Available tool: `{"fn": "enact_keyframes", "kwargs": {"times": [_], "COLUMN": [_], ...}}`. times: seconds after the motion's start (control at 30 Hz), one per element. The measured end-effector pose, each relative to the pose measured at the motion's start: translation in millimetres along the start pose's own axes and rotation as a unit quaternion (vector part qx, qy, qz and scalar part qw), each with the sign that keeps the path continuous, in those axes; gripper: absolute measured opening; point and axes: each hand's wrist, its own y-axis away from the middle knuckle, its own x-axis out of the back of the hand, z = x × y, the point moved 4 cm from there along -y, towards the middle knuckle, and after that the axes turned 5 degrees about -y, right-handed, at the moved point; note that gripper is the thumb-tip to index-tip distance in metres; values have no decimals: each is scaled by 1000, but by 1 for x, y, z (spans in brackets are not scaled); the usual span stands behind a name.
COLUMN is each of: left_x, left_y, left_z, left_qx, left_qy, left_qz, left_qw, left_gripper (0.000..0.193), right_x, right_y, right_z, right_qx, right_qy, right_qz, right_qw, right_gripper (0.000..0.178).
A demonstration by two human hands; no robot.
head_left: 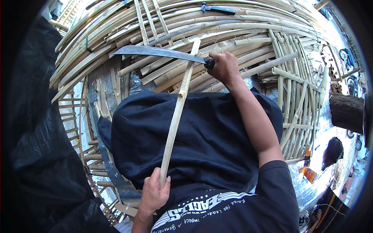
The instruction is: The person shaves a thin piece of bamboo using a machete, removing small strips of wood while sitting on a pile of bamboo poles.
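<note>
My left hand [154, 193] is closed round the near end of a split bamboo strip [173, 125]. The strip slants up and away over the dark cloth [147, 128] on my lap, with a node partway along it. In my right hand [224, 68] is the dark handle of a machete [155, 52]. Its long, curved blade points left and crosses the strip near the far end; whether it presses into the bamboo I cannot tell.
Split bamboo lengths [248, 56] lie piled ahead of me, with a hammer [218, 9] on top. A bamboo lattice [297, 89] stands at the right, near a dark log [347, 112] and a bottle of amber liquid [307, 156]. Black sheeting [42, 128] hangs at the left.
</note>
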Motion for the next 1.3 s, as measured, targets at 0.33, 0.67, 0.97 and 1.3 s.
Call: {"fn": "enact_keyframes", "kwargs": {"times": [0.33,0.67,0.97,1.3], "left_x": [1,14,8,-14], "left_y": [3,33,-11,-26], "left_z": [4,-27,-28,-11], "left_qx": [-7,18,32,-15], "left_qy": [-1,21,9,19], "left_qz": [-15,30,61,42], "left_qw": [1000,999,998,999], "left_gripper": [20,21,36,29], "right_x": [6,41,29,2], "right_y": [-10,-16,-8,16], "right_z": [40,113,34,-47], "right_qx": [-63,-299,-113,28], "right_qy": [43,87,-75,-70], "right_qz": [47,69,110,-40], "right_qw": [996,948,985,996], "right_gripper": [14,28,25,13]}}
